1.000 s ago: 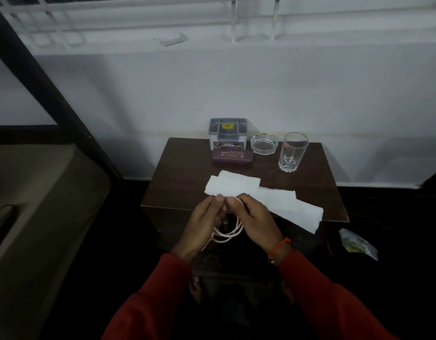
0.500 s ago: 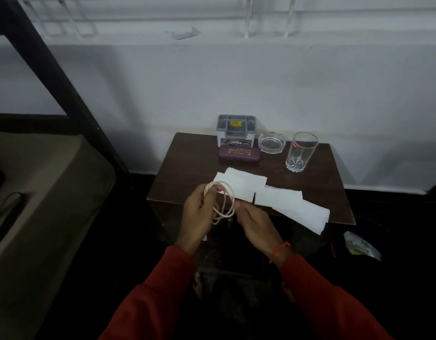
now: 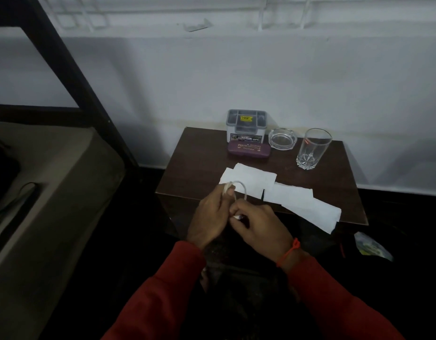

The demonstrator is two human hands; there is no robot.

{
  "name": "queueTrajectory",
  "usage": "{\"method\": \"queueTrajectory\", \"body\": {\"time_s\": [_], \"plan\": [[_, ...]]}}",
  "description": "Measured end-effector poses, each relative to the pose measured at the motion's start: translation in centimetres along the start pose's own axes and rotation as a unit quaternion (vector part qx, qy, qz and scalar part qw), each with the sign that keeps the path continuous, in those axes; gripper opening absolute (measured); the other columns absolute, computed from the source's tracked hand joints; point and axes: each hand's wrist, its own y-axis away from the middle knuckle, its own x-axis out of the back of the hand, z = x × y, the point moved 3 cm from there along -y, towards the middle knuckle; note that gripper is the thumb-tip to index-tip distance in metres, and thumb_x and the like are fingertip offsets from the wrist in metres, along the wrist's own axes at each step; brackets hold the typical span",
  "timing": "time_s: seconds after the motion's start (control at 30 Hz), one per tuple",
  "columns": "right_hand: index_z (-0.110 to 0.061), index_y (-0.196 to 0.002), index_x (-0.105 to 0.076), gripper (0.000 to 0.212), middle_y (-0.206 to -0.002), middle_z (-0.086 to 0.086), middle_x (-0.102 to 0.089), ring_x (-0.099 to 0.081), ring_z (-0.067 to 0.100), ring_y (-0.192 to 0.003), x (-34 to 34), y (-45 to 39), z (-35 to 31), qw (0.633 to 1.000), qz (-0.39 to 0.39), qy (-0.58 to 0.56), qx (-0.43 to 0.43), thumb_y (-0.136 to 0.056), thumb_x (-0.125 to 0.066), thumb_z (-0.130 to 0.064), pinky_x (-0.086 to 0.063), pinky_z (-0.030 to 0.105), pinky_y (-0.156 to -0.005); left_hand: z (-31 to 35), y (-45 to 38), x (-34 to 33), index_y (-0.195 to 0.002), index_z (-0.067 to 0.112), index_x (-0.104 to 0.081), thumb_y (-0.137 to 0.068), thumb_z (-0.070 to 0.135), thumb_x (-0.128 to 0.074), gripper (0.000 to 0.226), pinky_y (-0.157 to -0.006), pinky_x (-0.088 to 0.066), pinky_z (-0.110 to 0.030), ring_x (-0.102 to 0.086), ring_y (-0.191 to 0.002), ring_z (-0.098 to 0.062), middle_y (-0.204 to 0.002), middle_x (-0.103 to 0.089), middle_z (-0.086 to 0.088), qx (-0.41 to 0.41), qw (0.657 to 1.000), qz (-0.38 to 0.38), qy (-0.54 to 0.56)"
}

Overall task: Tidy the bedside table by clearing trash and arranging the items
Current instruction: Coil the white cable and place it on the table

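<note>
A coiled white cable is gripped between my left hand and my right hand, just in front of the near edge of the dark wooden bedside table. Only a small loop of the cable shows above my fingers. White paper sheets lie on the table's front half, and one long sheet hangs over the front right edge. At the back stand a grey organiser box, a maroon spectacle case, a glass ashtray and an upright drinking glass.
A bed with a beige mattress and a dark slanted bed-frame post is at the left. A crumpled wrapper lies on the dark floor right of the table. A white wall stands behind the table.
The hanging cable loops have been gathered into a tighter coil, and my hands have closed together around it. The camera has shifted slightly, so the table appears further right.
</note>
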Motion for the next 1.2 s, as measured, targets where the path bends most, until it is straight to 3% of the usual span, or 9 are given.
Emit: {"method": "queueTrajectory", "body": {"time_s": [0.2, 0.37, 0.47, 0.63, 0.7, 0.83, 0.93, 1.03, 1.2], "plan": [[-0.021, -0.091, -0.07, 0.009, -0.089, -0.01, -0.07, -0.065, 0.009, -0.091, 2.3, 0.4, 0.9, 0.991, -0.021, -0.133, -0.005, -0.084, -0.077, -0.022, -0.052, 0.034, -0.084, 0.1, 0.3, -2.0, -0.1, 0.016, -0.073, -0.107, 0.032, -0.037, 0.039, -0.081, -0.047, -0.031, -0.065, -0.083, -0.008, -0.088, -0.073, -0.001, 0.067, 0.98, -0.149, 0.113], [-0.035, -0.09, -0.074, 0.017, -0.103, -0.009, -0.055, -0.05, 0.02, -0.112, 3.5, -0.2, 1.9, 0.991, 0.047, -0.122, -0.031, -0.077, -0.076, -0.046, -0.041, 0.032, -0.098, 1.1, 0.4, -1.8, -0.081, 0.022, -0.068, -0.097, 0.056, -0.042, 0.046, -0.056, -0.034, -0.028, -0.046, -0.051, -0.017, -0.061, -0.051, -0.002, 0.139, 0.953, -0.194, 0.186], [-0.028, -0.095, -0.069, 0.011, -0.106, -0.003, -0.06, -0.058, 0.02, -0.112, 3.3, -0.3, 1.8, 0.976, 0.053, -0.205, -0.042, -0.085, -0.074, -0.029, -0.047, 0.034, -0.099, 2.2, 1.0, -1.8, -0.068, 0.024, -0.066, -0.103, 0.057, -0.031, 0.059, -0.042, -0.023, -0.018, -0.034, -0.032, -0.006, -0.043, -0.044, 0.008, 0.152, 0.936, -0.21, 0.24], [-0.016, -0.101, -0.058, 0.004, -0.088, 0.007, -0.066, -0.064, 0.019, -0.083, 1.3, 0.1, 1.7, 0.967, 0.08, -0.224, -0.088, -0.098, -0.057, -0.014, -0.051, 0.037, -0.077, 2.7, 1.8, -2.5, -0.121, 0.008, -0.058, -0.1, 0.066, -0.018, 0.074, -0.044, -0.03, -0.019, -0.045, -0.041, 0.0, -0.057, -0.061, 0.012, 0.15, 0.945, -0.226, 0.184], [-0.017, -0.098, -0.059, 0.006, -0.087, 0.003, -0.065, -0.063, 0.016, -0.081, 1.2, -0.2, 1.9, 0.957, 0.127, -0.238, -0.103, -0.096, -0.057, -0.012, -0.05, 0.035, -0.076, 2.2, 1.8, -2.6, -0.12, 0.019, -0.051, -0.097, 0.067, -0.036, 0.055, -0.05, -0.036, -0.023, -0.05, -0.057, -0.006, -0.078, -0.06, 0.006, 0.132, 0.961, -0.199, 0.142], [-0.016, -0.091, -0.056, 0.009, -0.07, -0.004, -0.062, -0.054, 0.018, -0.053, 2.0, -0.3, 2.4, 0.905, 0.224, -0.319, -0.168, -0.095, -0.064, -0.019, -0.044, 0.03, -0.051, 1.8, 1.2, -2.4, -0.114, 0.014, -0.06, -0.104, 0.033, -0.049, 0.024, -0.058, -0.043, -0.012, -0.057, -0.064, 0.006, -0.077, -0.064, 0.014, 0.046, 0.978, -0.131, 0.159], [-0.017, -0.093, -0.053, 0.01, -0.071, 0.002, -0.062, -0.048, 0.02, -0.044, 2.2, -0.3, 2.6, 0.898, 0.236, -0.325, -0.179, -0.097, -0.062, -0.022, -0.04, 0.026, -0.043, 1.6, 1.0, -2.7, -0.111, 0.017, -0.068, -0.105, 0.031, -0.049, 0.024, -0.083, -0.051, -0.02, -0.068, -0.094, -0.005, -0.099, -0.074, 0.006, -0.015, 0.987, -0.1, 0.123], [-0.022, -0.097, -0.05, 0.009, -0.07, 0.01, -0.06, -0.048, 0.021, -0.047, 2.3, -0.3, 3.1, 0.885, 0.258, -0.336, -0.194, -0.099, -0.057, -0.027, -0.039, 0.028, -0.045, 1.2, 0.8, -2.6, -0.11, 0.019, -0.073, -0.106, 0.035, -0.045, 0.032, -0.088, -0.053, -0.029, -0.07, -0.1, -0.009, -0.104, -0.077, 0.001, -0.008, 0.988, -0.077, 0.131], [-0.021, -0.101, -0.049, 0.008, -0.077, -0.008, -0.062, -0.059, 0.006, -0.067, 2.1, -0.2, 2.5, 0.915, 0.29, -0.232, -0.157, -0.101, -0.055, -0.026, -0.047, 0.021, -0.065, 1.9, 2.3, -3.8, -0.117, 0.028, -0.064, -0.101, 0.061, -0.032, 0.049, -0.046, -0.039, -0.022, -0.053, -0.052, -0.006, -0.078, -0.062, 0.002, 0.144, 0.964, -0.102, 0.198]]}}
